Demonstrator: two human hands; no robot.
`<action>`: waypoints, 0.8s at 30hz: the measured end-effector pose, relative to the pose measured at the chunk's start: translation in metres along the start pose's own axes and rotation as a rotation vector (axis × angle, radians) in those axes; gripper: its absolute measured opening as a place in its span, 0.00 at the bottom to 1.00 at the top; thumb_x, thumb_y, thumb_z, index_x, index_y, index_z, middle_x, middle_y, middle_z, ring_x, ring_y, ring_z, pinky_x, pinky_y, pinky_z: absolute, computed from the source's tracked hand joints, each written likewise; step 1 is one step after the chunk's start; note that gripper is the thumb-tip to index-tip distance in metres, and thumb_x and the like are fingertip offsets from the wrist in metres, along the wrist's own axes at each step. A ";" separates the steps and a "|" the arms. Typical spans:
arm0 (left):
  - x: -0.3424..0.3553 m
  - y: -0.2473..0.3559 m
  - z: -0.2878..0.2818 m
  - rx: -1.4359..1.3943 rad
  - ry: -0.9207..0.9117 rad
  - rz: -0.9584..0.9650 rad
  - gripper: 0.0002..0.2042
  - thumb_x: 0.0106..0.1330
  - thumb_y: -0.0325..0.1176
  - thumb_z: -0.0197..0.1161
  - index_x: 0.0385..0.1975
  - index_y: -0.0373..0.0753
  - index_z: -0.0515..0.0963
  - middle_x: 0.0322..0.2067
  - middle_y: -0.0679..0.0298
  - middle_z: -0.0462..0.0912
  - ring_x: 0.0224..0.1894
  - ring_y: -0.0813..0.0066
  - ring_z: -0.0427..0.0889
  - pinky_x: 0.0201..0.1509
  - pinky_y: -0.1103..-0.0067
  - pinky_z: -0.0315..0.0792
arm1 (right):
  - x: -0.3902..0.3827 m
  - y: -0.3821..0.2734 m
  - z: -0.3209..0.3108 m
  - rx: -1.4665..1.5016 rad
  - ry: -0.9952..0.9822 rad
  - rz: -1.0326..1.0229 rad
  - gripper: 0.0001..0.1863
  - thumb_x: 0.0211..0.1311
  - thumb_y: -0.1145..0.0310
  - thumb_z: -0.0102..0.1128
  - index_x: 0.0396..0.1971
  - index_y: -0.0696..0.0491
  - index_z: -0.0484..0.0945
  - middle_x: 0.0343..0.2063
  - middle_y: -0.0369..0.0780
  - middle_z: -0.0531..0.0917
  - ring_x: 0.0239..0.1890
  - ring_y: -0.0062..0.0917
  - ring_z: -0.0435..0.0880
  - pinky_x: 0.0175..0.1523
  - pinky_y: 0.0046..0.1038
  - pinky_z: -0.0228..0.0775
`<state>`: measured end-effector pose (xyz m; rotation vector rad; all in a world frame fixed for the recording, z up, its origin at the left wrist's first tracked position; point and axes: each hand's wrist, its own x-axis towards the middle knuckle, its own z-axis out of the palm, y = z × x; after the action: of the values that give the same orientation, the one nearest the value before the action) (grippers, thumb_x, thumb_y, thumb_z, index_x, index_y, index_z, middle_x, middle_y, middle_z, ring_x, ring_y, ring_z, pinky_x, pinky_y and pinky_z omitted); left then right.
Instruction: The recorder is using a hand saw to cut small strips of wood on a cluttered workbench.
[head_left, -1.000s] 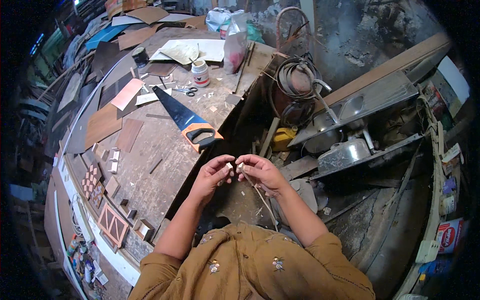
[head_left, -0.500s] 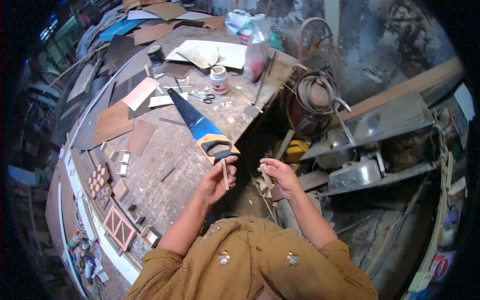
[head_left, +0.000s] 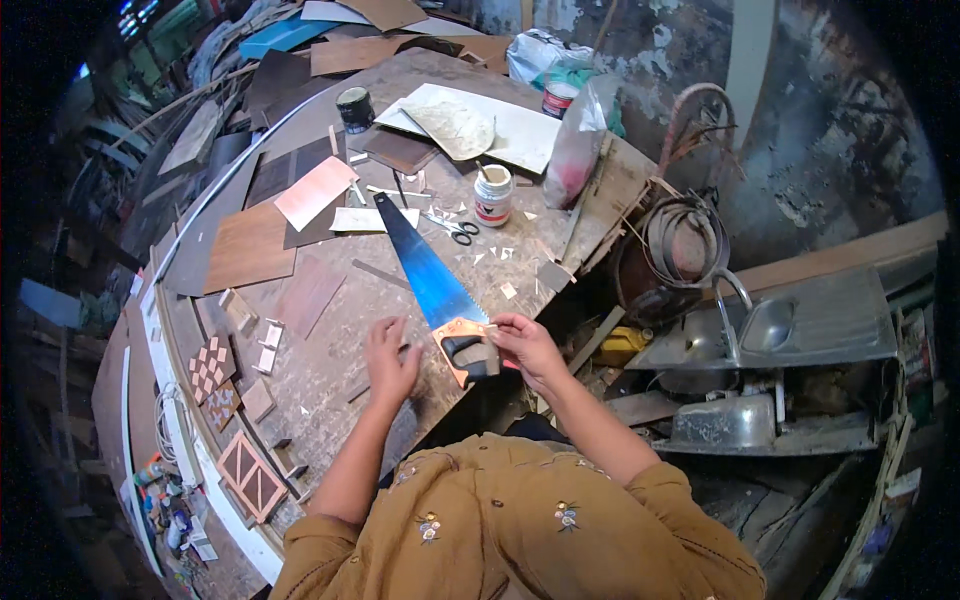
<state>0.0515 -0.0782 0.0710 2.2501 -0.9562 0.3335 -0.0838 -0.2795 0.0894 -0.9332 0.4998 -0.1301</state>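
Note:
My left hand (head_left: 393,362) is open low over the worktable (head_left: 390,320), left of the handsaw's orange-and-black handle. The handsaw (head_left: 425,275), with a blue blade, lies with its tip pointing away from me. My right hand (head_left: 532,352) pinches a small, pale wooden piece (head_left: 488,326) at the saw handle's right side; its fingertips partly hide the piece. Beyond are black-handled scissors (head_left: 462,232), an open white jar (head_left: 492,205) with a stick in it and several small white scraps.
Wooden sheets (head_left: 245,250), checkered pieces (head_left: 210,365) and a small framed panel (head_left: 250,475) cover the left side. A dark tin (head_left: 355,110) and plastic bag (head_left: 575,150) stand at the back. Right, past the table edge, are steel sinks (head_left: 720,425), a yellow jug (head_left: 622,345) and coiled strapping (head_left: 680,245).
Both hands have moved forward to the table and saw as the view shifted. The left hand has let go of its wooden strip, now hard to place; the right still holds a piece.

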 end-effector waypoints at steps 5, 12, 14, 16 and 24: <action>0.012 0.028 0.006 -1.141 -0.358 -0.656 0.17 0.70 0.42 0.49 0.49 0.37 0.73 0.41 0.62 0.79 0.43 0.73 0.78 0.47 0.79 0.72 | 0.061 0.002 0.056 -0.166 -0.251 -0.157 0.12 0.57 0.73 0.62 0.41 0.56 0.77 0.35 0.34 0.80 0.36 0.17 0.79 0.42 0.19 0.72; 0.032 0.029 -0.039 -1.248 -0.071 -0.859 0.17 0.72 0.40 0.45 0.52 0.35 0.69 0.24 0.70 0.68 0.25 0.82 0.66 0.30 0.85 0.62 | 0.202 -0.039 0.034 -1.048 -0.052 -0.687 0.11 0.52 0.69 0.60 0.35 0.57 0.81 0.34 0.46 0.82 0.35 0.36 0.81 0.42 0.34 0.72; 0.039 0.038 -0.047 -1.280 0.023 -0.866 0.18 0.72 0.39 0.43 0.52 0.33 0.68 0.25 0.69 0.68 0.25 0.82 0.67 0.30 0.85 0.62 | 0.255 -0.039 -0.005 -1.458 0.028 -0.857 0.15 0.50 0.68 0.59 0.39 0.58 0.79 0.37 0.50 0.79 0.42 0.44 0.77 0.50 0.39 0.68; 0.042 0.046 -0.055 -1.416 0.157 -0.836 0.18 0.71 0.40 0.45 0.51 0.33 0.70 0.26 0.70 0.70 0.27 0.82 0.67 0.31 0.85 0.63 | 0.282 -0.039 -0.021 -1.666 -0.076 -0.684 0.14 0.50 0.66 0.60 0.37 0.56 0.79 0.34 0.49 0.79 0.41 0.44 0.77 0.47 0.40 0.69; 0.041 0.056 -0.071 -1.684 0.403 -0.831 0.24 0.71 0.46 0.34 0.58 0.36 0.63 0.28 0.64 0.71 0.25 0.76 0.70 0.28 0.81 0.67 | 0.302 -0.054 -0.007 -1.850 -0.206 -0.504 0.14 0.47 0.66 0.62 0.36 0.52 0.80 0.33 0.50 0.82 0.38 0.44 0.81 0.43 0.42 0.73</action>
<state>0.0418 -0.0818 0.1696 0.7481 0.1249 -0.3273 0.1837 -0.4128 0.0219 -2.8448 0.0382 0.0187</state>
